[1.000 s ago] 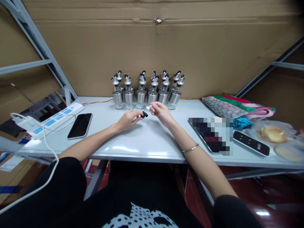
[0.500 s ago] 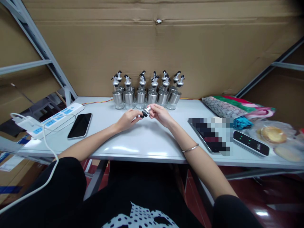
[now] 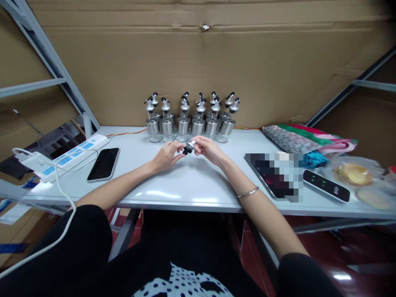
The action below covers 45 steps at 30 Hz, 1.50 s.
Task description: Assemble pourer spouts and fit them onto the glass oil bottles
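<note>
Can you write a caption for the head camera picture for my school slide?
Both hands, left hand and right hand, hold a small pourer cap above a white table, before a cluster of bottles.

Both forearms stretched forward and angled inward, hands meeting at centre, fingertips almost touching. Left hand (image 3: 167, 154) palm-down, fingers curled, thumb and forefinger pinched together at the tip; right hand (image 3: 209, 149) mirrors it, fingers bent, thumb and forefinger pinched toward the left (thin bangle on the right wrist). Elbows bent and low, upper arms in black sleeves.
</note>
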Each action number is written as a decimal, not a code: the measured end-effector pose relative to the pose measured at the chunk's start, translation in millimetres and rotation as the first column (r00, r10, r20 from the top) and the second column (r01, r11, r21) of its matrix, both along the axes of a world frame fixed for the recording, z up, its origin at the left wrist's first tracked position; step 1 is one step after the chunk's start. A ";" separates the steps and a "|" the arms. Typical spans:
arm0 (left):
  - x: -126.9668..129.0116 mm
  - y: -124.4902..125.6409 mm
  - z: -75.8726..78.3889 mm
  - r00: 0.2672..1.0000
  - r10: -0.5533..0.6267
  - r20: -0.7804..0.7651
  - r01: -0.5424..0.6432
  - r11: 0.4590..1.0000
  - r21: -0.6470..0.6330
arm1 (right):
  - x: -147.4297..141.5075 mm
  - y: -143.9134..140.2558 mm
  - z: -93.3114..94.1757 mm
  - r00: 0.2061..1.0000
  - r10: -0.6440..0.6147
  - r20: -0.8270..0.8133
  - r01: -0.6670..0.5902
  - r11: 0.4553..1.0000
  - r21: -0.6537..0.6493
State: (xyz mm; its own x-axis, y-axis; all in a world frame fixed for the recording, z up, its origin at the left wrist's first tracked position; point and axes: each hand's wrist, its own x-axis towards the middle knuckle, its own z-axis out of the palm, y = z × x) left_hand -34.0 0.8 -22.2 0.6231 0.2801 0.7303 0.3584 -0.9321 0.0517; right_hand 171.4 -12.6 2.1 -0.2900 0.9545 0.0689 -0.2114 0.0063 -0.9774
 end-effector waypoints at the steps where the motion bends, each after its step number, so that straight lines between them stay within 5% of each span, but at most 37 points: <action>1: 0.0 -0.2 0.2 1.000 -0.003 -0.003 0.003 1.000 0.005 | 0.0 0.3 -0.3 1.000 0.000 0.001 0.000 1.000 -0.002; 26: -3.1 4.4 -0.9 1.000 -0.007 0.013 0.008 0.997 -0.076 | -3.3 -1.5 -2.8 0.999 -0.004 0.033 0.005 1.000 -0.024; 45: -2.3 1.9 -6.1 0.981 -0.088 -0.171 0.053 0.978 -0.201 | -2.7 -8.6 1.0 0.978 0.210 -0.018 -0.210 0.977 -0.038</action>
